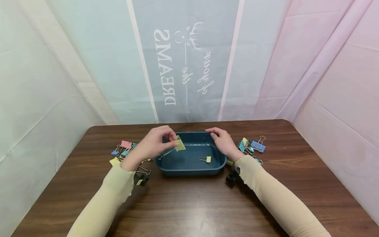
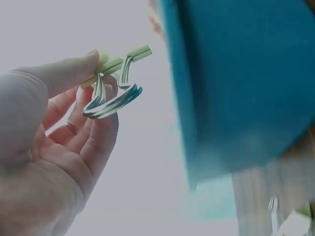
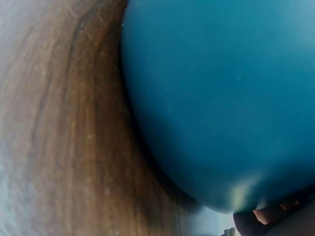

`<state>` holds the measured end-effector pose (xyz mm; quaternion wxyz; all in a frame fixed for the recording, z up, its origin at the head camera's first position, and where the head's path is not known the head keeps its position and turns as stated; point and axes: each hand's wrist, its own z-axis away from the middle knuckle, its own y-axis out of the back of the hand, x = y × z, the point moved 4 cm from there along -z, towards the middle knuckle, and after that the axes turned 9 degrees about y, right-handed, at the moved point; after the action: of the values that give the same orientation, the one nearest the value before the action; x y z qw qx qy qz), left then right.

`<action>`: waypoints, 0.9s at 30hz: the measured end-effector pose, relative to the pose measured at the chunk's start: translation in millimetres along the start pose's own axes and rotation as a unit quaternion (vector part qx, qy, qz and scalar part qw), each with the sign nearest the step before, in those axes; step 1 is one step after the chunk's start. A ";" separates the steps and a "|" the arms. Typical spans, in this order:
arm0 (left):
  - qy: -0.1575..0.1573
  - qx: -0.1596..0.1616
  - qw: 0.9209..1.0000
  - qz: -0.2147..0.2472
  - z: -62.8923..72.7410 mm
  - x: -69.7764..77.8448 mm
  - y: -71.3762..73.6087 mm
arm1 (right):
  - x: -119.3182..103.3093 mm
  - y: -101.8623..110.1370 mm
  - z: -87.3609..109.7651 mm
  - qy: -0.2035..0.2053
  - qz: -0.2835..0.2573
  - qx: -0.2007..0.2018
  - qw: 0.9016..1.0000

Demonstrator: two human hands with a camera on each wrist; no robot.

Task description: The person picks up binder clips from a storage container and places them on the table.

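A yellow-green binder clip is pinched between the thumb and fingers of my left hand, held above the left part of a blue rectangular tray. Its two wire handles stick out from the clip body in the left wrist view. On the tray's right side, my right hand grips the rim near the back corner. Inside the tray lies a single yellow binder clip. The tray's outer wall fills most of the right wrist view, hiding nearly all of that hand.
Left of the tray lies a loose group of binder clips, among them a pink one. Another group, with a blue clip, lies to the right. All rest on a dark wooden table, with a printed curtain behind.
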<state>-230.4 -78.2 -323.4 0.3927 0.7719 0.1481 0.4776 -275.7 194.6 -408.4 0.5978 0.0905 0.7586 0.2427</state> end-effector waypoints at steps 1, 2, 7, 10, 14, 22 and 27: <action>0.002 0.006 1.000 -0.004 3.1 -2.3 4.6 | -0.4 -0.1 0.1 0.000 -0.001 0.000 1.000; 0.005 0.011 1.000 -0.006 6.7 -4.6 9.4 | -1.1 -0.2 0.3 0.000 -0.002 0.000 1.000; 0.036 0.030 0.999 -0.014 27.4 -20.6 30.9 | -2.1 -0.4 1.3 -0.001 -0.005 -0.001 1.000; 0.057 0.042 0.997 -0.021 39.6 -33.2 41.0 | -2.4 0.2 1.6 -0.002 -0.007 -0.001 1.000; 0.078 0.064 0.994 -0.048 53.6 -49.0 49.6 | -4.0 1.4 2.4 -0.002 -0.007 0.001 1.000; 0.139 0.080 0.985 -0.070 73.0 -72.4 55.0 | -6.2 1.4 3.8 0.001 -0.011 -0.002 1.000; 0.174 0.061 0.980 -0.081 78.3 -85.0 52.4 | -6.0 1.2 4.0 -0.002 -0.014 0.000 1.000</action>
<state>-213.7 -199.9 -355.5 0.3504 0.6849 0.3049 0.5614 -270.6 194.1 -403.3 0.6024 0.0803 0.7590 0.2338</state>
